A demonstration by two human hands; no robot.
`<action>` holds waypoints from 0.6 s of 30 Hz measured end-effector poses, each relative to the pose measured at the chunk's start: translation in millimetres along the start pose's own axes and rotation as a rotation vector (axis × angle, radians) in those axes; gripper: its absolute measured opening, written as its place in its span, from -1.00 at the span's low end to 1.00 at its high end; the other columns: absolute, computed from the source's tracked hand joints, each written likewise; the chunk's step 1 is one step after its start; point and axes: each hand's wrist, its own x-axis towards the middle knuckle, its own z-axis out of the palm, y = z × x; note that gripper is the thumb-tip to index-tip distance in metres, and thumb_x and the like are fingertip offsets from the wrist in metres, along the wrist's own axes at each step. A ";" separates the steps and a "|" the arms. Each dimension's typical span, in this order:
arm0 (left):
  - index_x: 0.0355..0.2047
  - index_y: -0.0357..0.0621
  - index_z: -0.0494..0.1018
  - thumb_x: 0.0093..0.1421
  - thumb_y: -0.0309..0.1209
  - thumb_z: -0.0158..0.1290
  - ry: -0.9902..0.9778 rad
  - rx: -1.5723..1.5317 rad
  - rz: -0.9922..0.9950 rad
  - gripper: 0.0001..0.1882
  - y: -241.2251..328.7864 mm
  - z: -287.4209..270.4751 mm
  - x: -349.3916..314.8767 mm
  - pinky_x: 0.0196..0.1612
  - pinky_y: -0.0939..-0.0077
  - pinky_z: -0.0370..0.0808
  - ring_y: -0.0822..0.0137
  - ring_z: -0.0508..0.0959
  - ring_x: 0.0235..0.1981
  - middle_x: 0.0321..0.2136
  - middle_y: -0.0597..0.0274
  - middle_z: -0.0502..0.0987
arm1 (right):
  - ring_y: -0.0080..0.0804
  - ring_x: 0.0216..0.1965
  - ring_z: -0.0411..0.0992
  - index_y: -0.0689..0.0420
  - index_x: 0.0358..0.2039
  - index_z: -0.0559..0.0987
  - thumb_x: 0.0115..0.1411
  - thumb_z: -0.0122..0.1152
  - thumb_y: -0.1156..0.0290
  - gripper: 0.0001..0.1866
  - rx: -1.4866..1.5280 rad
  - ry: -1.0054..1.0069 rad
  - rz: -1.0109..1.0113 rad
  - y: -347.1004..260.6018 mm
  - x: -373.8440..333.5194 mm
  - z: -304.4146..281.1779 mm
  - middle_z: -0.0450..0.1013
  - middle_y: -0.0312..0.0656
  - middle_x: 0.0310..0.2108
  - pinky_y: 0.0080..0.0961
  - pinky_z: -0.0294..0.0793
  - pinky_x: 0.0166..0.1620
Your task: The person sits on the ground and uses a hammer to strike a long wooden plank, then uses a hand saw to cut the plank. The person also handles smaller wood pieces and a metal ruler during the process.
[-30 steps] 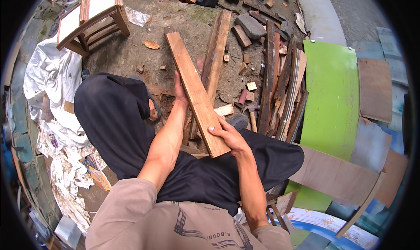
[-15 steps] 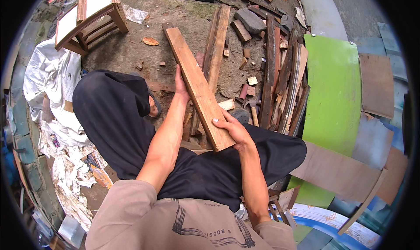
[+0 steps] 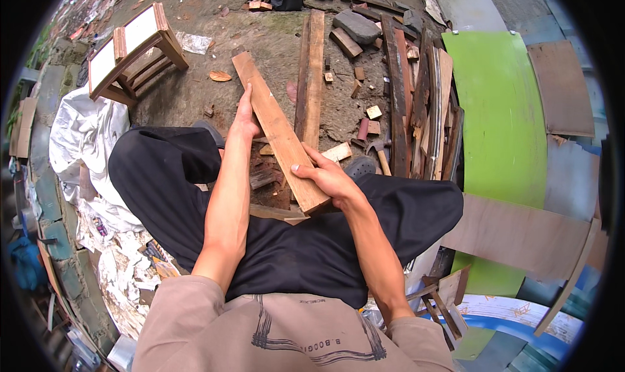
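Observation:
A long wooden plank (image 3: 281,134) slants across in front of me, its near end above my lap and its far end pointing up and left. My left hand (image 3: 245,117) supports its left edge around the middle, thumb along the side and the other fingers hidden beneath. Toward the near end, my right hand (image 3: 329,177) grips the right edge with the thumb on the top face. Past the plank, two long boards (image 3: 314,79) lie side by side on the ground. Close to my right foot rests a claw hammer (image 3: 381,156) with a wooden handle.
A small wooden stool (image 3: 133,50) with white panels stands at the far left, beside a crumpled white sheet (image 3: 91,128). Dark timber strips (image 3: 397,98) are piled on the right, next to a green panel (image 3: 498,111). Wood offcuts and a grey stone block (image 3: 357,27) lie further off.
The plank has shifted a little to the left together with both hands. My left hand has slid slightly toward its far end. The surroundings have shifted in view.

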 end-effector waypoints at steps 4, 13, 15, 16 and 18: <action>-0.09 -0.07 0.49 0.20 0.16 0.07 0.012 0.084 -0.004 -0.44 1.3 -5.7 12.0 -0.09 -0.07 0.52 0.11 0.59 -0.24 -0.25 0.09 0.60 | -0.28 0.18 0.36 0.11 0.41 0.12 0.16 0.34 0.20 -0.12 -0.138 0.004 -0.027 2.0 0.6 -0.4 0.31 0.10 0.23 -0.50 0.31 0.19; -0.04 -0.13 0.46 0.29 -0.04 0.02 -0.210 -0.081 0.084 -0.56 21.6 -24.4 22.0 -0.13 0.02 0.58 0.08 0.62 -0.25 -0.24 0.06 0.61 | -0.18 0.35 0.14 0.19 0.30 0.33 0.33 -0.02 0.08 -0.37 -0.118 -0.122 -0.361 -0.4 -32.4 -20.0 0.13 0.08 0.36 -0.34 0.16 0.31; -0.01 -0.14 0.45 0.29 -0.03 0.01 -0.256 -0.122 0.073 -0.53 32.4 -27.1 17.2 -0.12 0.03 0.59 0.07 0.62 -0.23 -0.22 0.04 0.61 | -0.14 0.41 0.04 0.20 0.29 0.34 0.28 0.01 0.24 -0.41 -0.114 -0.213 -0.447 -13.4 -44.3 -27.5 0.02 0.07 0.41 -0.26 0.11 0.35; 0.01 -0.15 0.44 0.29 -0.02 0.01 -0.290 -0.150 0.063 -0.51 36.5 -26.7 13.5 -0.11 0.03 0.59 0.07 0.63 -0.22 -0.21 0.03 0.61 | -0.14 0.41 0.03 0.19 0.29 0.34 0.25 0.04 0.29 -0.41 -0.141 -0.240 -0.533 -13.5 -43.7 -27.7 0.03 0.06 0.41 -0.26 0.09 0.36; 0.04 -0.16 0.44 0.30 -0.01 -0.02 -0.331 -0.178 0.044 -0.49 42.0 -23.7 4.2 -0.10 0.04 0.59 0.05 0.63 -0.20 -0.17 0.00 0.60 | -0.15 0.42 0.02 0.19 0.29 0.34 0.19 0.09 0.39 -0.38 -0.194 -0.292 -0.705 -10.6 -40.7 -28.2 0.05 0.04 0.41 -0.27 0.06 0.38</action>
